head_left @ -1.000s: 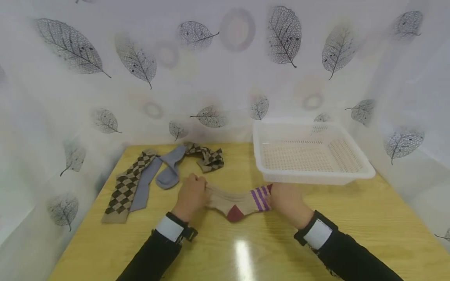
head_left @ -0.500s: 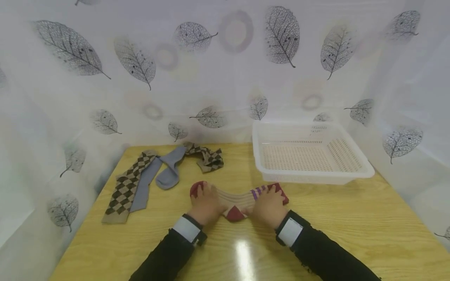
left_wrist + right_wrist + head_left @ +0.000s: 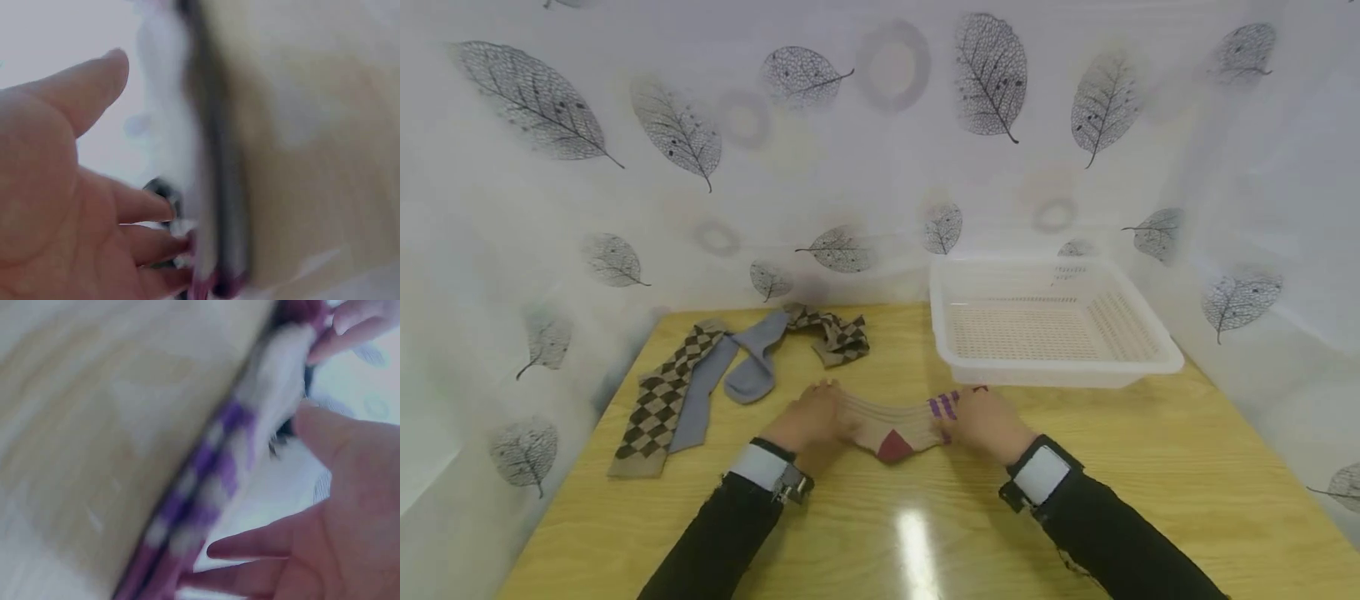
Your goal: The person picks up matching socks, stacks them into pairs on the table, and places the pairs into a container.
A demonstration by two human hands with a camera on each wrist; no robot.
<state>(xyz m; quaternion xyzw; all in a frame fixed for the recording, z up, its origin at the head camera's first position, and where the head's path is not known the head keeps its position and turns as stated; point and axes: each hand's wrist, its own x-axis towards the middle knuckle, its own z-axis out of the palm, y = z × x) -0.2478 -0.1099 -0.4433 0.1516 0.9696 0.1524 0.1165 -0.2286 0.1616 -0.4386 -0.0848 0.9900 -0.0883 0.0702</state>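
A beige sock [image 3: 880, 425] with a maroon heel and purple stripes lies sideways on the table between both hands. My left hand [image 3: 811, 417] is at its toe end and covers it. At the striped cuff end is my right hand [image 3: 991, 423], with a bit of maroon edge showing beyond. The left wrist view shows the left hand [image 3: 69, 206] with thumb apart and fingers fairly straight, fingertips by the blurred sock edge. In the right wrist view the right hand's fingers [image 3: 250, 540] reach out straight beside the purple stripes, seemingly touching the cuff.
At the back left lie a checkered sock [image 3: 658, 408], a grey sock [image 3: 691, 417] partly under it, and a crumpled checkered sock [image 3: 842, 340]. A white perforated basket [image 3: 1060, 367] stands at the back right. Leaf-patterned curtain [image 3: 887, 167] encloses the table [image 3: 1150, 483].
Both hands moved inward over the sock half a second ago and have since slid outward to its two ends. The sock stays in about the same place, and the view has shifted slightly.
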